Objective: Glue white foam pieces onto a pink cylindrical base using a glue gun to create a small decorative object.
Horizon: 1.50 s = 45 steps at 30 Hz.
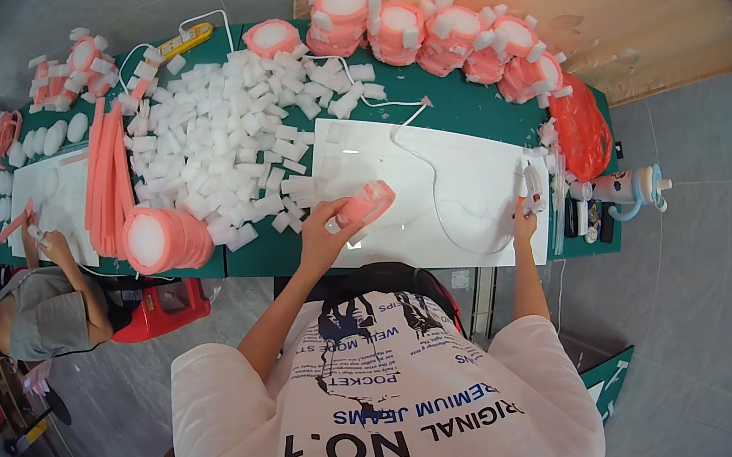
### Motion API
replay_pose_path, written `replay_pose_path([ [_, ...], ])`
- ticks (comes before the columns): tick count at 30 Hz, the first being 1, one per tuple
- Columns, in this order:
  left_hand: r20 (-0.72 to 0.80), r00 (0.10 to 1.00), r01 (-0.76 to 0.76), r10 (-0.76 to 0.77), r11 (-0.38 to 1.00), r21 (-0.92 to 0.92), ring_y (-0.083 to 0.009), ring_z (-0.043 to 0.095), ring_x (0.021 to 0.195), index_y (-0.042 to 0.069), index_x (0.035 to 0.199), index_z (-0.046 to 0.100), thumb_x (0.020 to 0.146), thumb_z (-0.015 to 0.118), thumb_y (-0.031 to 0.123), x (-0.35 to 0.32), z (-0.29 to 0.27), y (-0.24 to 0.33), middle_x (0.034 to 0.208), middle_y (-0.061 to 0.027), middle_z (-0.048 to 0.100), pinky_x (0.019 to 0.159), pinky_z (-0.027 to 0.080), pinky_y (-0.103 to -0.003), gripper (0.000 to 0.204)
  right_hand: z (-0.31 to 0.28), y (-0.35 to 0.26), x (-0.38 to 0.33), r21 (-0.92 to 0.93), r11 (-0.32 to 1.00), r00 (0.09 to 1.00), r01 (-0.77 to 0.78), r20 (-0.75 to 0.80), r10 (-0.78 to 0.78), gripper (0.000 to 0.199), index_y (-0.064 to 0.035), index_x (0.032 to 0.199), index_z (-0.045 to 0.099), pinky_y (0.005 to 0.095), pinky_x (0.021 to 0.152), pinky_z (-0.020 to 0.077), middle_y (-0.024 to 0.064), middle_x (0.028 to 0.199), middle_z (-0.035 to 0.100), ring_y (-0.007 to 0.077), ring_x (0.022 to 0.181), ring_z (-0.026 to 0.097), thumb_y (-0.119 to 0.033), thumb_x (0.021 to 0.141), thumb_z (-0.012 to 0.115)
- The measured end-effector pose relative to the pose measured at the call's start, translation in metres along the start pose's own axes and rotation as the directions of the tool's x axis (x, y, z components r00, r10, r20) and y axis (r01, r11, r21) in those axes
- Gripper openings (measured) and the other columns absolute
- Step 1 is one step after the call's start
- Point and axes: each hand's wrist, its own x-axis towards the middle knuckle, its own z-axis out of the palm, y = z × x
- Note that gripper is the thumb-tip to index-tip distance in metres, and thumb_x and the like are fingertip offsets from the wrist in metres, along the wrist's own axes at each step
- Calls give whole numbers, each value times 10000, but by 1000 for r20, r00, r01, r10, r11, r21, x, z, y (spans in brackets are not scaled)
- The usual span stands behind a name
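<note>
My left hand (324, 239) grips a small pink foam piece (369, 201), its fingers closed round the near end, above a white board (416, 148). Farther right, at the board's right end, my right hand (524, 221) is wrapped round a white hot glue gun (532, 190). A white cord (435, 191) runs from it in a curve across the board. Left of the board lies a large heap of white foam blocks (212, 129). The glue gun's tip is too small to make out.
Stacks of pink-wrapped white foam rounds (399, 29) line the green table's far edge. Pink strips (106, 185) and another stack (164, 240) stand left. A red plastic bag (581, 131) and a bottle (618, 188) are right. Far left, a co-worker (49, 306) sits handling a pink strip.
</note>
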Motion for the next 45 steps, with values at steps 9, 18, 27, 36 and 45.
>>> replay_pose_path([
  [9,15,999,52,-51,997,-56,-167,521,754,18,963,570,619,683,120,2,7,-4,789,-81,538,696,408,-255,376,-32,27,-3,-561,827,997,-20,46,55,470,52,860,565,400,716,446,205,841,591,357,768,574,-323,585,630],
  [18,-45,990,123,-130,984,-131,-146,497,750,-5,978,560,630,673,113,-3,0,-36,842,-80,556,693,400,-241,385,77,-190,-57,-106,717,597,689,644,-479,215,-16,879,596,350,658,457,170,836,597,296,752,579,-140,704,575],
  [27,-43,980,172,-193,942,-288,-120,489,825,-40,1041,511,667,646,34,-7,-11,-33,928,-66,515,746,391,-214,405,274,-234,-20,-240,585,558,775,694,-455,455,-60,1122,447,398,804,410,144,1119,482,322,975,468,-42,676,537],
  [36,-67,956,255,-285,924,-284,-88,472,848,-35,1055,503,681,642,33,-5,-25,-31,922,-40,494,743,381,-188,405,289,-221,-3,-268,353,431,896,712,-554,181,-40,832,567,399,702,433,114,867,556,288,850,522,-92,659,572],
  [45,18,978,204,-209,924,-323,-97,480,845,-30,1048,500,676,645,28,13,-8,-29,891,-34,477,746,401,-196,403,141,-262,-37,23,965,705,260,679,-205,356,-77,1021,586,257,460,426,70,640,584,113,458,505,-143,672,610],
])
